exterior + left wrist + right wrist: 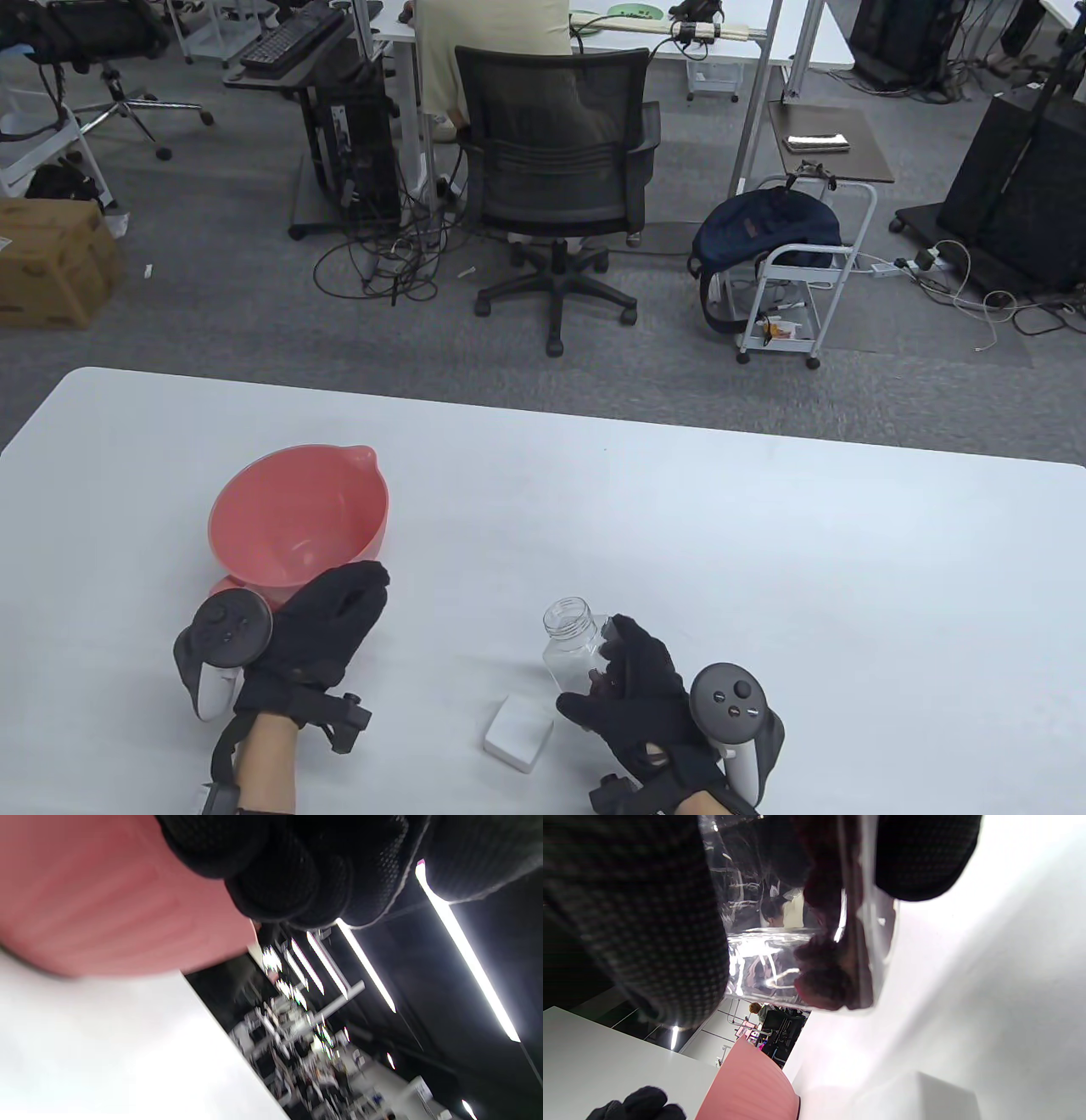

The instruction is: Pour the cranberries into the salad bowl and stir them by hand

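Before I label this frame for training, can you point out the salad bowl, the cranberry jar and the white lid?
salad bowl (288, 518), table view, inner wall.
cranberry jar (570, 647), table view, clear side below the neck.
white lid (518, 732), table view, top face.

L hand (327, 624) flat, R hand (632, 692) gripping.

The bowl (299, 518) stands left of the jar (575, 649), lid (518, 733) between them.
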The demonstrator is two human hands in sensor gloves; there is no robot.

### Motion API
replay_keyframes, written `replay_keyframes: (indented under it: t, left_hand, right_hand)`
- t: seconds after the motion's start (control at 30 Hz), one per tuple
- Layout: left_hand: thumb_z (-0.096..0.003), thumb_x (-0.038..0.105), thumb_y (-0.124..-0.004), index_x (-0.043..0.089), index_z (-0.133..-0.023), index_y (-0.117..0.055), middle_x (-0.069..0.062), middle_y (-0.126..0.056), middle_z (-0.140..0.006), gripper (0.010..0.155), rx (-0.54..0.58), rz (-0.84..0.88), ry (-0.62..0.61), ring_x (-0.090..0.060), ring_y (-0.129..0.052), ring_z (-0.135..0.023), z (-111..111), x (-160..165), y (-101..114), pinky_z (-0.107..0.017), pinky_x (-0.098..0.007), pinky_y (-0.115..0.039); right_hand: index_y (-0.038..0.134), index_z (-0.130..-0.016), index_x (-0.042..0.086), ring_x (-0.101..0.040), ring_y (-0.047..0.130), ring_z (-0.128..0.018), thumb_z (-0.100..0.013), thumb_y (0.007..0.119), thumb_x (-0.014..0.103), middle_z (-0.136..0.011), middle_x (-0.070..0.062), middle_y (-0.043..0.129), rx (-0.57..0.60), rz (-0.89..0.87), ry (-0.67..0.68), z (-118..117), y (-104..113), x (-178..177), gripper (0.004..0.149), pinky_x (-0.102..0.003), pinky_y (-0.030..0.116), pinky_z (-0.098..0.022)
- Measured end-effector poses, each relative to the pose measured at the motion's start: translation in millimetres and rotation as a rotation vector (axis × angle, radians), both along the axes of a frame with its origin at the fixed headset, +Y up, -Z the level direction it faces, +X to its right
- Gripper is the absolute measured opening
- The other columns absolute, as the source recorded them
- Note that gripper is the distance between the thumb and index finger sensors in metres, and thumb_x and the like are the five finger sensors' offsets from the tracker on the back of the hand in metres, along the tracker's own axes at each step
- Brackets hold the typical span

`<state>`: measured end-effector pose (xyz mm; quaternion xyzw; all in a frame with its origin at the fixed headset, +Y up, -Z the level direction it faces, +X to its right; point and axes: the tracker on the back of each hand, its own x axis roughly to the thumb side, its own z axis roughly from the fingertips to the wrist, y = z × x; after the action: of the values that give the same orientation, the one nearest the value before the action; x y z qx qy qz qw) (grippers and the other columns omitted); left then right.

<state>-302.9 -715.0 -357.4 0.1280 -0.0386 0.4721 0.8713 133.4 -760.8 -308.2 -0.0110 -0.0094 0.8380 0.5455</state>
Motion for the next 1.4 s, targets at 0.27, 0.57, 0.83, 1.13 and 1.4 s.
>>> replay_keyframes:
  t: [0.27,0.57,0.83,1.13,1.4]
  left_hand:
    - [-0.0467,0.067,-0.086,0.048,-0.091,-0.074,0.018,-0.083,-0.084,0.05,0.109,-0.109,0.44,-0.007,-0.089,-0.069,19.2,-20.9,2.1,-0.052,-0.016,-0.082]
    - [-0.049,0.07,-0.082,0.044,-0.109,-0.033,0.007,-0.028,-0.12,0.082,0.041,-0.104,0.544,-0.029,-0.027,-0.11,15.1,-37.1,-20.6,-0.079,-0.037,-0.053]
    - [-0.0479,0.073,-0.084,0.038,-0.111,-0.025,-0.002,-0.025,-0.122,0.093,-0.092,-0.019,0.615,-0.036,-0.028,-0.11,11.5,-50.5,-32.9,-0.075,-0.034,-0.059]
    - [-0.0435,0.084,-0.08,0.038,-0.113,-0.033,0.003,-0.046,-0.12,0.096,-0.213,-0.028,0.624,-0.035,-0.046,-0.11,8.1,-64.4,-39.1,-0.068,-0.032,-0.072]
    - [-0.0436,0.084,-0.08,0.035,-0.114,-0.037,0.002,-0.058,-0.111,0.096,-0.273,0.036,0.638,-0.032,-0.063,-0.102,9.6,-76.5,-43.9,-0.061,-0.031,-0.077]
  right_hand:
    - [0.054,-0.101,0.037,-0.025,0.072,-0.085,-0.024,0.11,0.054,-0.1,0.004,0.066,-0.004,0.0,-0.005,2.5,-1.1,1.6,0.096,-0.037,0.085,-0.046]
    - [0.054,-0.101,0.036,-0.025,0.072,-0.085,-0.024,0.11,0.054,-0.1,0.004,0.066,-0.001,0.0,-0.014,3.3,-0.9,3.8,0.097,-0.037,0.086,-0.045]
    - [0.054,-0.101,0.036,-0.025,0.072,-0.085,-0.024,0.11,0.054,-0.1,0.004,0.066,-0.004,-0.002,-0.018,2.9,0.2,4.9,0.097,-0.038,0.085,-0.045]
    - [0.055,-0.101,0.037,-0.025,0.072,-0.085,-0.024,0.11,0.054,-0.1,0.003,0.066,-0.009,0.003,-0.022,1.6,0.4,4.5,0.096,-0.037,0.086,-0.045]
    - [0.054,-0.101,0.036,-0.025,0.072,-0.085,-0.024,0.11,0.054,-0.1,0.004,0.066,-0.013,0.002,-0.031,0.3,0.9,5.3,0.097,-0.037,0.086,-0.045]
